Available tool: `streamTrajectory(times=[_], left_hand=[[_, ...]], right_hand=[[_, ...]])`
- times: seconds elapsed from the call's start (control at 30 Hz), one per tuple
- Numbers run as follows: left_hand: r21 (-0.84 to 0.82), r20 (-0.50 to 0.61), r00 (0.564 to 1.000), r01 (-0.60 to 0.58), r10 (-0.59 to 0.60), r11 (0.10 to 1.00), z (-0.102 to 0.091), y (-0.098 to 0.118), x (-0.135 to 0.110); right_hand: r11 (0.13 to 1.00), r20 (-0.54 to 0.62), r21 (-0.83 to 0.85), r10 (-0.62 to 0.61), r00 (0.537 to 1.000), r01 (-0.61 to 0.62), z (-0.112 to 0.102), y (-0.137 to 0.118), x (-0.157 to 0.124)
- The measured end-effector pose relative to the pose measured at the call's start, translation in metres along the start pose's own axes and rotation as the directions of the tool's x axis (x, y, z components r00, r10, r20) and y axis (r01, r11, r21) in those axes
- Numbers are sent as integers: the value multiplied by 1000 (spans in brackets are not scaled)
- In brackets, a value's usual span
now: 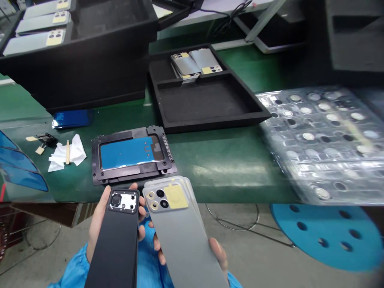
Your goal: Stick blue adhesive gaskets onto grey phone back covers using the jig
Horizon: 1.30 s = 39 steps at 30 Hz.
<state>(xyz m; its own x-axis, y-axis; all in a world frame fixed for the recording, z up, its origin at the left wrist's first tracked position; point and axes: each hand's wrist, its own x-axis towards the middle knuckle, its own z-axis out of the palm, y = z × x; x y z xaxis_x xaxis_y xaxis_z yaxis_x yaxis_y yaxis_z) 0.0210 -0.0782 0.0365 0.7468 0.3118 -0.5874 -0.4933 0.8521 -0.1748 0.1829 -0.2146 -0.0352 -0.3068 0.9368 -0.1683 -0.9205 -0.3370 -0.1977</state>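
My left hand (96, 228) is wrapped round a black phone (115, 248), its back facing up and its camera block at the top end. Beside it, my right hand (219, 253) grips a small fanned stack of grey phone back covers (183, 244). The uppermost cover carries a yellow film patch (176, 197) next to its camera holes. Just beyond both hands lies a dark metal fixture (97, 160) on the green bench, with a blue-filmed panel (127, 154) set in it. Both hands are at the bench's near edge.
A black tray (210, 100) holds more grey covers (207, 60). Tall stacked black trays (90, 76) stand at back left. Clear plastic trays (318, 140) lie right. A white wipe (76, 150) rests left; a blue round stool (318, 244) stands below the bench.
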Motion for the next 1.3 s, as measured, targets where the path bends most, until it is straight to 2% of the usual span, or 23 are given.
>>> streamTrajectory(times=[0.17,0.43,0.57,0.7,0.83,0.97,1.2,1.3], left_hand=[[-12,82,994,74,-72,997,-4,4,1],[61,117,981,151,-157,987,-12,8,-1],[124,126,982,123,-138,985,-14,7,1],[127,190,975,89,-113,988,-15,3,3],[185,187,980,35,-70,982,-16,1,5],[188,200,978,21,-60,982,-14,-1,5],[187,197,977,48,-85,981,-10,-2,5],[192,184,983,-12,-24,981,-7,-8,2]], right_hand=[[999,14,7,-37,999,37,5,0,1],[994,-113,-89,55,992,-66,-1,2,-3],[994,-132,-87,51,990,-63,-1,4,-2],[999,-43,-38,32,999,-33,-1,1,1],[994,-9,-38,101,995,-102,-3,-3,2],[989,-48,-61,133,990,-136,-4,-4,1],[990,-71,-121,59,996,-67,-3,0,0],[985,-123,-159,53,991,-72,-3,1,-1]])
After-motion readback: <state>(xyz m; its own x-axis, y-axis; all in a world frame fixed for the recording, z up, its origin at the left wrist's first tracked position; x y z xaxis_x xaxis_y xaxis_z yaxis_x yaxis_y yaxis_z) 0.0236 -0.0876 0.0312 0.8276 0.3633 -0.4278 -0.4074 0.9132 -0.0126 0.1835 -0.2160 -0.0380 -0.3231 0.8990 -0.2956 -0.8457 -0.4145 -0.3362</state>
